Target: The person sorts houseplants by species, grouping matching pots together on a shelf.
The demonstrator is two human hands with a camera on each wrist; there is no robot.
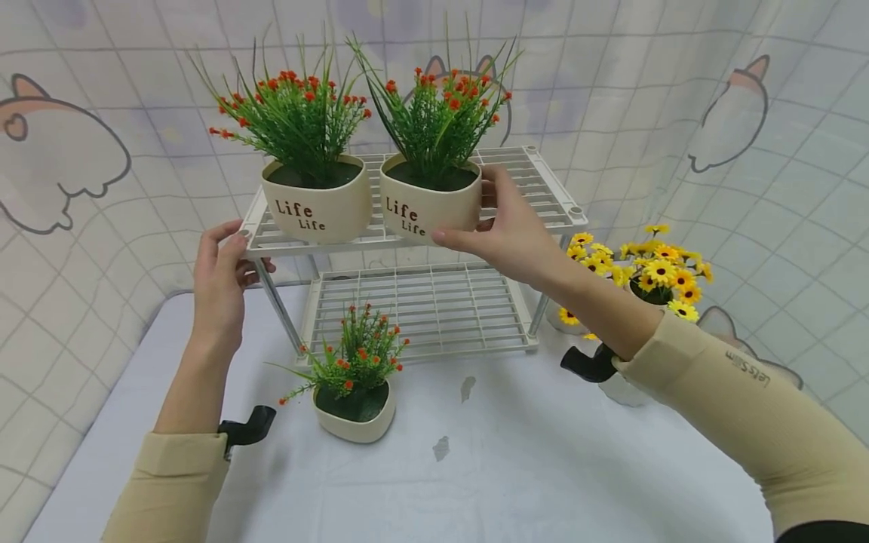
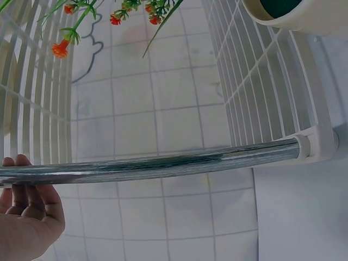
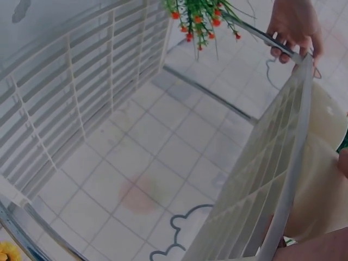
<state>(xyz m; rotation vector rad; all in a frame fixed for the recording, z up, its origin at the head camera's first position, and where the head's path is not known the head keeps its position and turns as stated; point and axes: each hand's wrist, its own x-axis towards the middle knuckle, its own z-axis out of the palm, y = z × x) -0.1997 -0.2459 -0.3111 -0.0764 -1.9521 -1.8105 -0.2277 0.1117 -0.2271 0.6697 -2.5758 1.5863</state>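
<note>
A white two-tier wire rack [image 1: 558, 188] stands on the table, and two cream pots of orange-red flowers sit side by side on its top shelf, both lettered "Life". My right hand [image 1: 509, 234] grips the right-hand pot [image 1: 434, 207] by its right side, thumb across the front and fingers behind. Beside it, the left-hand pot [image 1: 319, 207] is untouched. My left hand [image 1: 220, 283] holds the rack's front left top corner, its fingers around the top of the metal post [image 2: 163, 168] in the left wrist view.
A third cream pot [image 1: 360, 426] with similar flowers stands on the white tablecloth [image 1: 516, 467], before the lower shelf [image 1: 434, 305]. Pots of yellow flowers [image 1: 661, 271] stand right of the rack, partly behind my right arm. A patterned curtain [image 1: 170, 113] hangs behind.
</note>
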